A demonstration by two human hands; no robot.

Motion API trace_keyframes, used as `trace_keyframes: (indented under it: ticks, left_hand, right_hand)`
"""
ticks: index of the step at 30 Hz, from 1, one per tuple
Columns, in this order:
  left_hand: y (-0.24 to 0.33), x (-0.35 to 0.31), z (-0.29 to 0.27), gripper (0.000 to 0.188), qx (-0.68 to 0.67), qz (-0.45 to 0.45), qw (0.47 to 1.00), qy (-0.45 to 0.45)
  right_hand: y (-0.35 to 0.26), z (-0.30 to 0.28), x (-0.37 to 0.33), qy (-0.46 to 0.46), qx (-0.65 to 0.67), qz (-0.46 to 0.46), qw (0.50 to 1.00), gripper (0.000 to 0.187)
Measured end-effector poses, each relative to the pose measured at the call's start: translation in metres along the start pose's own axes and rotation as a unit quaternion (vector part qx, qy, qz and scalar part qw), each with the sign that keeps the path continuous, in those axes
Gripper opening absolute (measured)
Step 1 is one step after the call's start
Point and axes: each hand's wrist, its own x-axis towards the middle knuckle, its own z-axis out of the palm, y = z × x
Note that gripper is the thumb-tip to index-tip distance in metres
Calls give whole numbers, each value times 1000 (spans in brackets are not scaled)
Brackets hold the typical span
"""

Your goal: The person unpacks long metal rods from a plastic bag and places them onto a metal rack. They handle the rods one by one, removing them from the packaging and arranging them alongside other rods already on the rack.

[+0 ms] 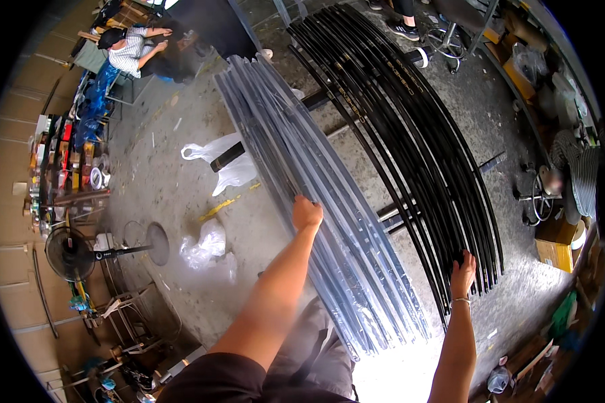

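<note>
Long thin rods in clear plastic sleeves (346, 245) lie side by side in front of me, running from the far left toward my legs. My left hand (307, 213) is closed on one of these sleeved rods near the bundle's left side; its fingertips are hidden. To the right lies a wide row of bare, glossy black rods (400, 127) with small gold markings. Near their close ends, my right hand (463, 272) has its fingers bent around a black rod, partly hidden by the hand itself. Dark support bars (400, 216) pass beneath both groups.
A white plastic bag (234, 176) and crumpled clear plastic (207, 245) lie on the floor at left. Nearby stands a fan (70, 252). A person in a striped top (129, 55) sits far left. At right are a wheeled stool base (536, 195) and a cardboard box (554, 248).
</note>
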Motion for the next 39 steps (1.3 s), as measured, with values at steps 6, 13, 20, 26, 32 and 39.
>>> trace_keyframes:
  ticks: [6,13,20,26,32,39]
  left_hand:
    - [0,6,12,39,-74,27,997,8]
    - [-6,-11,-20,41,-560,-87,819,-86]
    - [37,-44,-37,34,-529,-101,838,-93]
    - [49,-69,-72,32,-580,-48,806,-110]
    - [65,-160,-90,30,-641,-25,758,-115]
    - [51,-223,-121,32,-723,22,672,-158]
  right_hand:
    - [-21,-18,-9,27,-44,-13,999,55]
    - [-43,-71,-78,-13,130,-28,991,36]
    - [12,-112,-221,-293,315,117,895,33]
    - [-7,-148,-261,-320,171,51,930,32]
    - [-39,-139,-249,-132,16,-17,991,28]
    - [-35,-165,-232,56,-12,-63,996,15]
